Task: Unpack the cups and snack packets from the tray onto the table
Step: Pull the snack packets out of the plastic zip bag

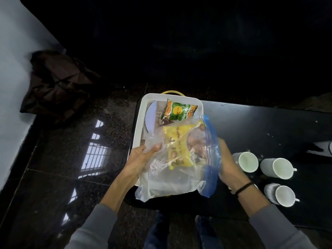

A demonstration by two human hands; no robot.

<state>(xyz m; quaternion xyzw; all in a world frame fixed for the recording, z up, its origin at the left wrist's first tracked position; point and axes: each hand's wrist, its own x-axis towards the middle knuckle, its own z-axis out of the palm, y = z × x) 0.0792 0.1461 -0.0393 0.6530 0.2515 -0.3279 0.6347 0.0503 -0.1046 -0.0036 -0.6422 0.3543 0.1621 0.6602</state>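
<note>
fingers [156,146] of the left hand [142,159] pinch the zip bag [172,178] at its side; the right hand [226,159] grips its blue zip edge, over the tray [138,123]. keep the opening up so the yellow packet [177,150] cannot slip out; land it on the surface [260,123] by the cups [248,161].

There were 3 white cups [248,161] [280,168] [283,195] on 1 black table [260,123]. 1 white tray [138,119] held 1 green snack packet [177,110]. 1 clear zip bag [170,182] contained 1 yellow snack packet [179,150]. 2 hands showed: 1 left hand [142,159] and 1 right hand [226,162].
</note>
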